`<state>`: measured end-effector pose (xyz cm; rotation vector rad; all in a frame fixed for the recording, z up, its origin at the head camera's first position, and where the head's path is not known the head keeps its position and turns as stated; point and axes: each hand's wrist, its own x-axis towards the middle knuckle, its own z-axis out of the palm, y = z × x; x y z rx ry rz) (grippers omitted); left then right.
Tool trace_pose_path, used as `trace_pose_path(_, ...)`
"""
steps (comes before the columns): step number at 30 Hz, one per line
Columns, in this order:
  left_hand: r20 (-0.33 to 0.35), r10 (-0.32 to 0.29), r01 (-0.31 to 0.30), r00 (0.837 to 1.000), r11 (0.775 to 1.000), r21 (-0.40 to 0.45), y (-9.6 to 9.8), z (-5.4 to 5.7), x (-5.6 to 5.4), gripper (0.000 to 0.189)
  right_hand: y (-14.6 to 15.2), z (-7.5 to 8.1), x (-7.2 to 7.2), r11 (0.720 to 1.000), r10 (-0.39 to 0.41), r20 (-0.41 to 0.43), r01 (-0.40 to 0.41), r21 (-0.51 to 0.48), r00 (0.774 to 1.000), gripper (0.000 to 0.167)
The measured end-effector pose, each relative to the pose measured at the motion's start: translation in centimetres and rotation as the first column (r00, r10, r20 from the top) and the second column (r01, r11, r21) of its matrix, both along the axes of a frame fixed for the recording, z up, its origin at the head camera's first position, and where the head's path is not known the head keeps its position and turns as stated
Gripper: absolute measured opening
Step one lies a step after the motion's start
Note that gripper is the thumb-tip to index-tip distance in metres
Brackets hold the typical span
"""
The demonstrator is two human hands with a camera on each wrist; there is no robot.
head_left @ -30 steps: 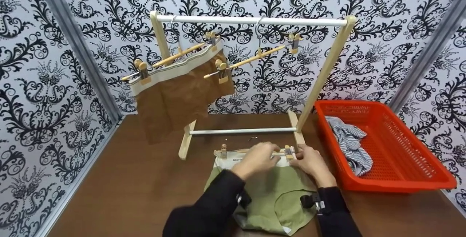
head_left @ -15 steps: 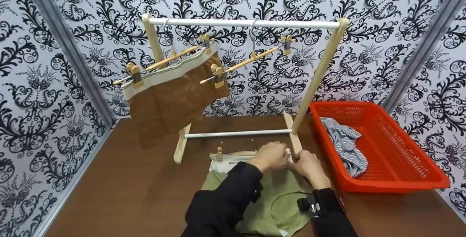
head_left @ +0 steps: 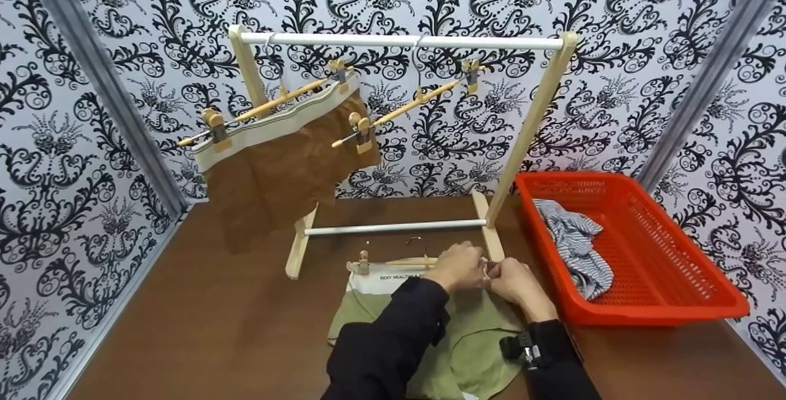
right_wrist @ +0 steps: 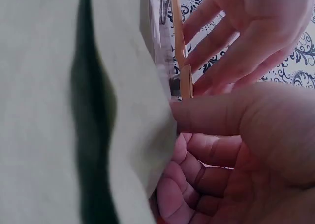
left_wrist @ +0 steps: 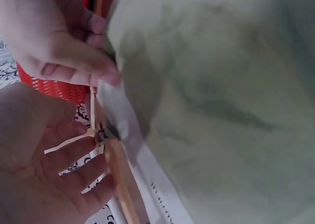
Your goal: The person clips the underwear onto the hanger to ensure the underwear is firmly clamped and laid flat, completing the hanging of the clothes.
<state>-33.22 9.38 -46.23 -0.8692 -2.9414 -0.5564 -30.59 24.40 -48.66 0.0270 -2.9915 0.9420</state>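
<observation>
Green underpants [head_left: 485, 351] with a white, printed waistband [head_left: 393, 278] lie at the front of the table. A wooden clip hanger [head_left: 408, 262] lies along the waistband, its left clip [head_left: 363, 263] on the band. My right hand [head_left: 516, 280] pinches the band's right corner between thumb and curled fingers, plainest in the right wrist view. Beside it, my left hand [head_left: 457, 266] has its fingers loosely spread next to the hanger's right clip [left_wrist: 102, 135], in the left wrist view. In the head view the hands hide that clip.
Behind stands a wooden rack [head_left: 399, 40]. From it hang brown underpants [head_left: 276, 172] on a clip hanger and a bare clip hanger [head_left: 417, 102]. A red basket [head_left: 651, 311] on the right holds a striped grey cloth [head_left: 574, 246].
My left hand has moved right to the right clip, close to my right hand. My right hand stays at the waistband's corner, its fingers now drawn together. The head view has shifted slightly.
</observation>
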Motion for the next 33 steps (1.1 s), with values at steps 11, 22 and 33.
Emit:
trace_pose_path(11, 0.045, 0.127, -0.129, 0.991, 0.99, 0.048, -0.3, -1.6, -0.6, 0.011, -1.0, 0.4, 0.0, 0.936, -0.003, 0.008, 0.006, -0.353, 1.0, 0.016)
trace_pose_path(22, 0.058, 0.024, -0.048, 0.998, 0.887, 0.459, -1.2, -1.0, -1.6, 0.028, -1.2, 0.5, -0.7, 0.755, -0.056, 0.025, 0.059, -0.653, 0.998, 0.032)
trace_pose_path(33, 0.12, 0.033, -0.085, 0.992, 0.886, 0.457, -2.3, 0.4, -1.5, 0.027, -1.3, 0.8, -0.9, 0.724, -0.084, -0.026, 0.043, -0.689, 0.996, 0.044)
